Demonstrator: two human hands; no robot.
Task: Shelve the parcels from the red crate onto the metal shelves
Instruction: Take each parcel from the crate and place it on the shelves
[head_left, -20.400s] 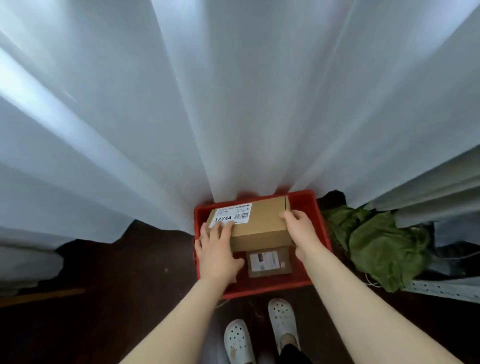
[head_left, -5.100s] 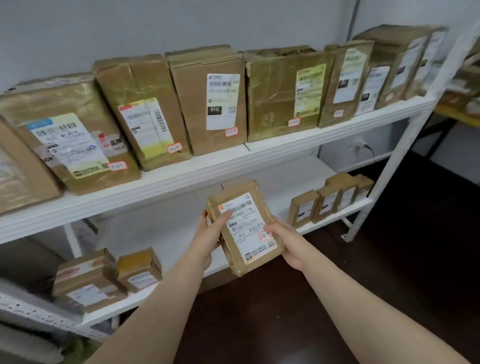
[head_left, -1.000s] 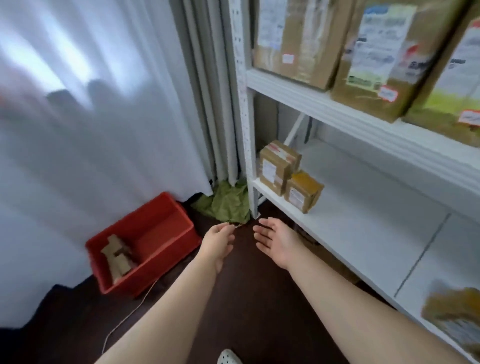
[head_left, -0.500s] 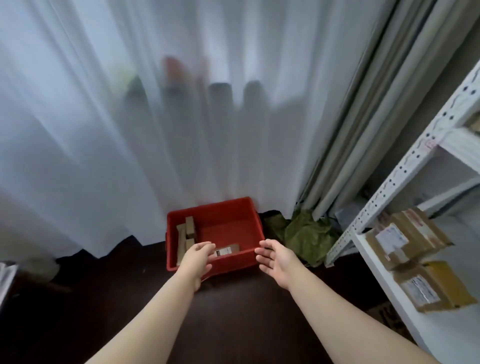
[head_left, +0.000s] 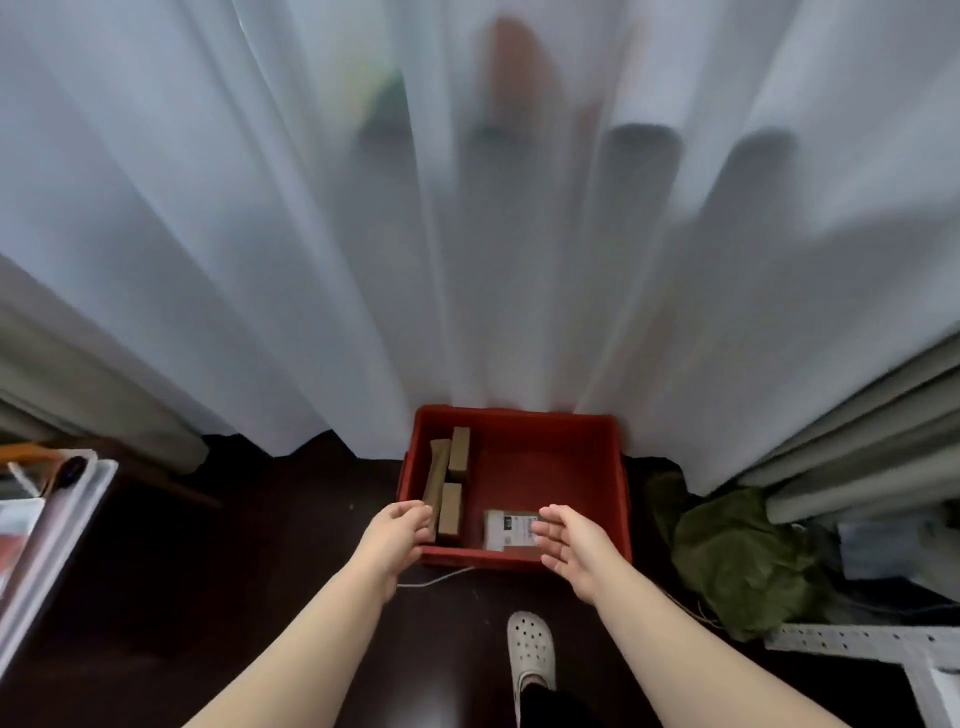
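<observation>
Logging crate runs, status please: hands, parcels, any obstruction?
Left hand and right hand open, empty, over red crate. Labelled parcel and brown boxes inside. Nothing blocking.

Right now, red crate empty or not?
Not empty. The red crate holds brown boxes along its left wall and a labelled parcel near the front.

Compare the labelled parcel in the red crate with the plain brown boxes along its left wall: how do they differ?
The labelled parcel lies flat on the crate floor with a white label facing up; the plain brown boxes stand on edge and show no label. The parcel sits alone near the front wall by the right hand; the boxes are packed together against the left wall by the left hand. Both sit inside the red crate, untouched by the empty hands.
</observation>
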